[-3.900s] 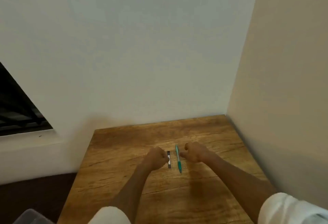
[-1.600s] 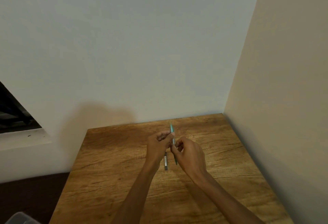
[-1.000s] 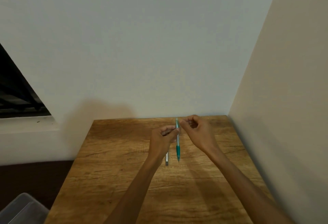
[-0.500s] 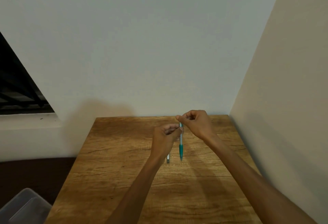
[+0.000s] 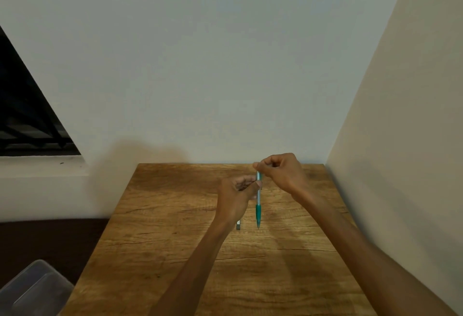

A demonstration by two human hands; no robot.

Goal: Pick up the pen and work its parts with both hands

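Both hands' fingers pinching the upright teal pen (image 5: 258, 211), small grey piece (image 5: 238, 225) beside it on wooden table (image 5: 160, 215).

One green pen (image 5: 258, 211), one small grey bar (image 5: 238, 225), one wooden table (image 5: 160, 253), one clear plastic bin (image 5: 32, 290), two hands

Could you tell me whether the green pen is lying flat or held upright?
Upright: both hands grip the pen, its green tip pointing down just above the table.

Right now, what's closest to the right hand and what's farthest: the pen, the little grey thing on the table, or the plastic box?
1. Pen: pinched at its top by the right hand.
2. Little grey thing: on the table, partly behind the left wrist.
3. Plastic box: far off, bottom left corner.
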